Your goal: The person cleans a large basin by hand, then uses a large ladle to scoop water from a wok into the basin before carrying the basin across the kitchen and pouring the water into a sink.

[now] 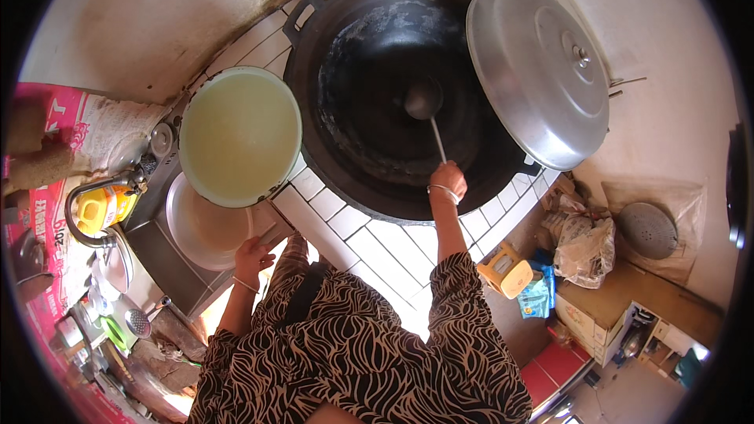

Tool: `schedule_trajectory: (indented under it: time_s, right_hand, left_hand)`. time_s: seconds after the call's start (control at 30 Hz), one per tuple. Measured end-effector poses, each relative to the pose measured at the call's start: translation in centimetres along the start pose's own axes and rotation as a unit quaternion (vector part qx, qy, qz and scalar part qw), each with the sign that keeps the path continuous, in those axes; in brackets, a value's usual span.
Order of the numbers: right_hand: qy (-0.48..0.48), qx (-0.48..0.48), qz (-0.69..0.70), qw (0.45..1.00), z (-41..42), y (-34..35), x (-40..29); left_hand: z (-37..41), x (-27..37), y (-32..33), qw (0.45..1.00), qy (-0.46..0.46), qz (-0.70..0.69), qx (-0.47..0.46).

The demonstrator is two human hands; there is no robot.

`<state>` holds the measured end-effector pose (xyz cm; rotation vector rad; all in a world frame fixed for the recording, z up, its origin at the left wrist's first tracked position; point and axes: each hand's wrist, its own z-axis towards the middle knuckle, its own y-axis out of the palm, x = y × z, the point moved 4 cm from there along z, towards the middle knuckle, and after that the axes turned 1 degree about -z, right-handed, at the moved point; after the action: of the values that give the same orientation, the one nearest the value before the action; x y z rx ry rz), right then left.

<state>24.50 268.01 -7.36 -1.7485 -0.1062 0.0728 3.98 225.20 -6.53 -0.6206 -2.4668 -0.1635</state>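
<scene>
My right hand [449,182] grips the handle of a metal ladle [424,100], whose bowl is down inside a large black iron wok [353,129] set in a tiled stove. What lies at the dark bottom of the wok is hard to tell. Against the wok's right rim leans a domed aluminium lid [542,70]. A pale green enamel basin [240,136] with a chipped dark rim, holding pale cloudy liquid, stands left of the wok. My left hand [253,256] is held near a white basin [209,224], fingers apart, with nothing in it.
White tiles [383,247] edge the stove in front of me. To the left are a curved faucet [73,212], a yellow plastic jug [106,209] and a skimmer [139,323]. At the lower right stand a yellow stool [509,274], a plastic bag [586,247] and a wooden cabinet [624,288].
</scene>
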Motion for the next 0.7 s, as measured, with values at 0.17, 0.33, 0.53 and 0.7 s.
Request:
schedule_trajectory:
  time_s: [0.17,0.33,0.53,0.7]
  right_hand:
    - [0.025,-0.002,-0.022,0.999,1.8,1.0,1.9]
    - [0.011,-0.062,0.043,0.997,1.2,1.9,-2.5]
    - [-0.004,-0.191,0.379,0.906,-0.5,3.8,-6.6]
    - [-0.077,-0.157,0.507,0.844,-5.4,-1.7,-10.1]
  left_hand:
    - [-0.3,-0.2,0.1,1.000,-0.006,-0.001,0.007]
    - [-0.6,0.1,0.3,1.000,-0.003,-0.005,0.007]
    - [-1.0,0.1,-0.5,1.000,0.014,-0.017,0.008]
    - [-1.1,-0.1,-2.3,0.998,0.004,-0.054,0.042]
